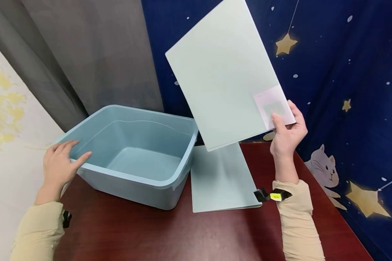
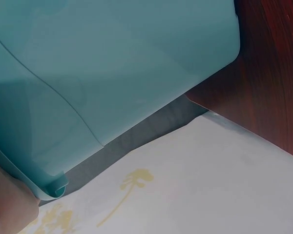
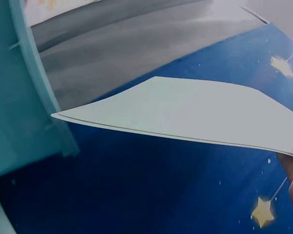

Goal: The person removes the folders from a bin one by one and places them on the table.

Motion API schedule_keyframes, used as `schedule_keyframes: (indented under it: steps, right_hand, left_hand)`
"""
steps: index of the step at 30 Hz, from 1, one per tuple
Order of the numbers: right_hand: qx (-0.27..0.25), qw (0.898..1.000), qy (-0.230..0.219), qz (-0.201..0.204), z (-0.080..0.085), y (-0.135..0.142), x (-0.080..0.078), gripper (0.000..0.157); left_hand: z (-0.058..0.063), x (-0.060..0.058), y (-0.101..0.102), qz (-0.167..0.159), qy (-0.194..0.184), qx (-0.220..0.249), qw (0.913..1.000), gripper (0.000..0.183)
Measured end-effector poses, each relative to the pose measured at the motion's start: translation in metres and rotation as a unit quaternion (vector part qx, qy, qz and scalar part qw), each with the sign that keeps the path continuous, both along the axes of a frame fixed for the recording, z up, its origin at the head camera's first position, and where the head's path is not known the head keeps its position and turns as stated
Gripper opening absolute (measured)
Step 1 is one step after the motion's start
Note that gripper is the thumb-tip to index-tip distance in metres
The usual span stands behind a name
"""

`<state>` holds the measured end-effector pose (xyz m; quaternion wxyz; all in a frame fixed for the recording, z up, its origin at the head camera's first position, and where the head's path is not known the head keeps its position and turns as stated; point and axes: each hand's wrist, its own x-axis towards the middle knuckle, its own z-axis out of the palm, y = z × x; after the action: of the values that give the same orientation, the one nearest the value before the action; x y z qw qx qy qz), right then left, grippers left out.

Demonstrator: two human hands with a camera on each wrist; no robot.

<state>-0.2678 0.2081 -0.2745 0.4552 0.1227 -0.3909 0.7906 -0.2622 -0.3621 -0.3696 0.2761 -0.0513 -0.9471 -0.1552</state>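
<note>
My right hand (image 1: pixel 287 137) grips a pale green folder (image 1: pixel 222 72) by its lower right corner, thumb on a pinkish label (image 1: pixel 271 105). The folder is raised and tilted above the table, near the right side of a blue plastic tub (image 1: pixel 127 177). In the right wrist view the folder (image 3: pixel 195 114) shows nearly edge-on. My left hand (image 1: pixel 58 163) rests on the tub's left front rim, fingers and thumb spread over the edge. In the left wrist view only part of that hand (image 2: pixel 10 200) shows against the rim. No object shows inside the tub.
A second pale green folder (image 1: pixel 222 181) lies flat on the dark red table (image 1: pixel 196 235), right of the tub. Behind stand a grey curtain (image 1: pixel 111 54) and a blue star-patterned cloth (image 1: pixel 346 72). A white patterned surface (image 1: pixel 16 163) is at the left.
</note>
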Motion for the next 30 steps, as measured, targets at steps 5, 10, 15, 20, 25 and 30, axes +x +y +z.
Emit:
schedule_keyframes:
  steps: [5, 10, 15, 20, 25, 30]
  right_hand:
    - [0.002, 1.0, 0.001, -0.004, -0.017, 0.015, 0.005, 0.044]
    - [0.012, 1.0, -0.002, -0.017, -0.03, 0.028, 0.01, 0.043]
    - [0.007, 1.0, -0.006, -0.017, -0.04, 0.039, 0.016, 0.043]
    - [0.013, 0.999, -0.016, -0.032, -0.05, 0.05, 0.025, 0.043]
    - [0.015, 0.999, -0.021, -0.036, -0.06, 0.061, 0.033, 0.044]
    - [0.016, 0.998, -0.035, -0.044, -0.071, 0.072, 0.041, 0.043]
  left_hand:
    - [0.0, -0.001, -0.001, 0.001, 0.007, -0.003, 1.0, 0.065]
    - [0.0, -0.002, 0.001, -0.001, 0.006, -0.002, 1.0, 0.065]
    - [-0.001, -0.003, 0.003, -0.003, 0.005, 0.003, 1.0, 0.064]
    - [-0.001, -0.004, 0.002, -0.003, 0.002, 0.006, 1.0, 0.065]
    - [0.0, -0.005, 0.004, -0.001, 0.001, 0.005, 1.0, 0.065]
    - [-0.001, -0.006, 0.004, 0.0, 0.004, 0.007, 1.0, 0.065]
